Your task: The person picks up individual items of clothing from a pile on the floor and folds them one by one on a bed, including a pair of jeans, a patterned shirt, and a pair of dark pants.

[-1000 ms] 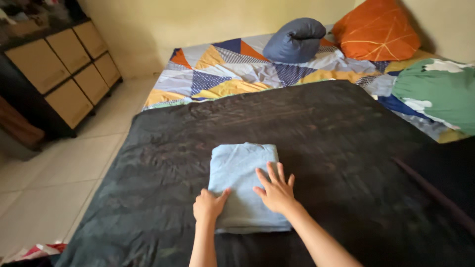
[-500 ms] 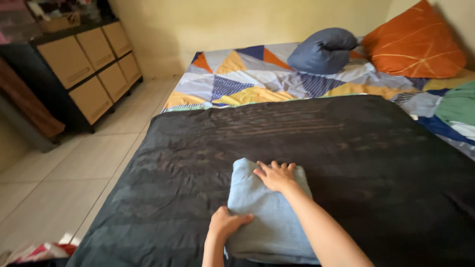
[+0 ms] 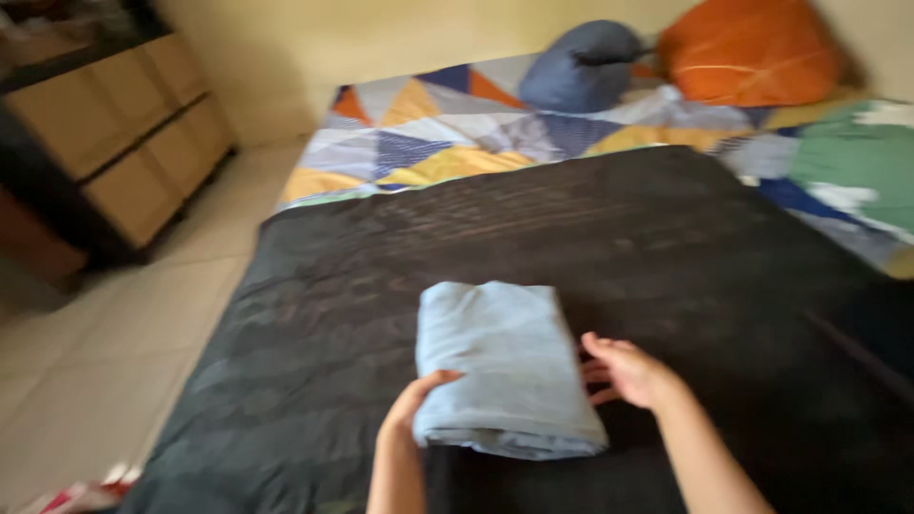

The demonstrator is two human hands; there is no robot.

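Your left hand [image 3: 411,407] shows bare, no ring or watch; your right hand [image 3: 630,373] the same; both forearms uncovered, no sleeves in view.

Showing a pale blue folded cloth [image 3: 505,366], plain. Lying on a black blanket [image 3: 590,238], faintly ribbed. Beyond it, showing a patchwork sheet [image 3: 447,143] in triangles of grey, navy, yellow, orange. Resting there a slate-blue pillow [image 3: 581,67] and an orange pillow [image 3: 752,48], thin pale lines. Showing a green-and-white cloth [image 3: 852,157] at right; tan drawers [image 3: 133,133] in a black frame; beige floor [image 3: 86,381].
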